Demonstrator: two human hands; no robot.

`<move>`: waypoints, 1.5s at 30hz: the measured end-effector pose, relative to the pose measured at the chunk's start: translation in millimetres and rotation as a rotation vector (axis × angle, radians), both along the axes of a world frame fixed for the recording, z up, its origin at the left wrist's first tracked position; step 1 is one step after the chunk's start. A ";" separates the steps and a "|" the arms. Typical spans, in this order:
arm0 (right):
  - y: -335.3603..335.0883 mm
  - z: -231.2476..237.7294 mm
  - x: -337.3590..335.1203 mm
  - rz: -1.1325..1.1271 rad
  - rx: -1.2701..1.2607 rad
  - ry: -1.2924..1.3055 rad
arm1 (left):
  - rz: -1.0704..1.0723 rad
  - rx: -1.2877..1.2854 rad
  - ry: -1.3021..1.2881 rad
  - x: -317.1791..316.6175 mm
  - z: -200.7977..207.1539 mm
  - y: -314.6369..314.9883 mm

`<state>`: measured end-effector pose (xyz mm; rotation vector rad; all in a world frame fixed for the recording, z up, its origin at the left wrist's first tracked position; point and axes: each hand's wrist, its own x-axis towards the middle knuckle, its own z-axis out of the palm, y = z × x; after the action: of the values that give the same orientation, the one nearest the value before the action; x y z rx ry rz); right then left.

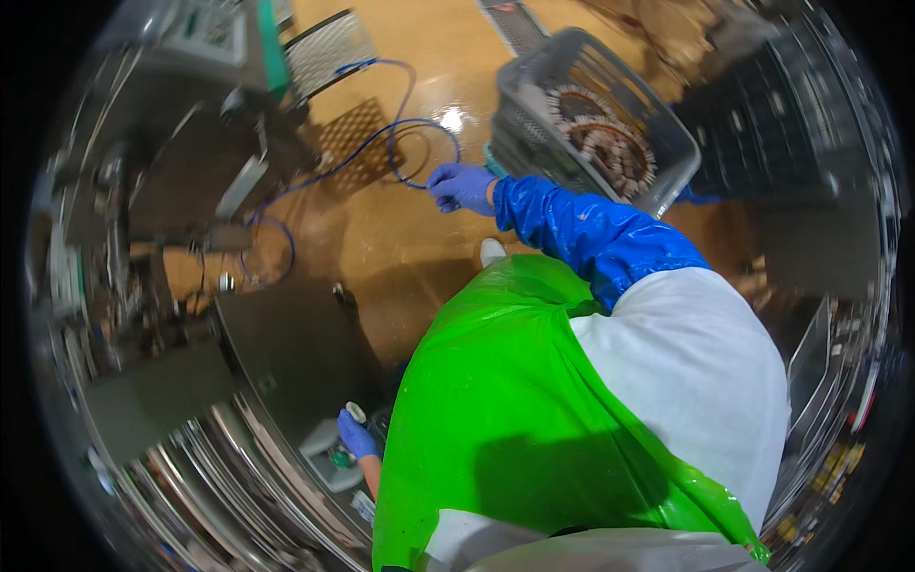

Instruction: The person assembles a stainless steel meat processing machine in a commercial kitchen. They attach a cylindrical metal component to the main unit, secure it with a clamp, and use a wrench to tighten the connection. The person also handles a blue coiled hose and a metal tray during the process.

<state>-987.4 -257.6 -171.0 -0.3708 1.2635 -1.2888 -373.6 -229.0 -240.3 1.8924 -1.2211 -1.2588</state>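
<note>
My right hand (461, 188), in a purple glove below a shiny blue sleeve cover (581, 229), reaches out over the floor beside the grey basket. Its fingers are loosely bent and a little apart, with nothing visible in them. A blue hose (386, 129) loops across the floor just past the fingertips. At the lower left, my left hand (358, 435), also gloved in purple, is closed on a small white round piece (355, 412). What that piece is, I cannot make out. Just beneath this hand stands a white container (334, 469) with something green in it.
The grey plastic basket (667, 191) holds reddish-brown coils (605, 143) with pale, bristly edges. Metal machinery (191, 172) fills the left side. A grey metal cabinet (291, 353) stands before my left hand. Dark stacked crates (753, 124) are at the right. A perforated mat (357, 148) lies under the hose.
</note>
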 end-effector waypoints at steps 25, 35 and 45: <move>653.1 -81.4 -71.1 -0.810 1.661 0.963 | -1.120 0.173 -0.030 -545.5 48.4 -254.5; 498.1 -42.3 -177.5 -0.844 0.636 1.639 | -0.726 0.507 0.729 -560.9 97.2 -118.9; 90.0 81.4 -224.4 -0.276 -0.250 1.326 | -0.025 0.177 0.960 -347.5 103.8 -166.7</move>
<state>-1211.8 -167.6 -89.6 -1.4208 2.2865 -1.4431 -721.1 -395.7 -136.5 1.0783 -0.6168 -1.9861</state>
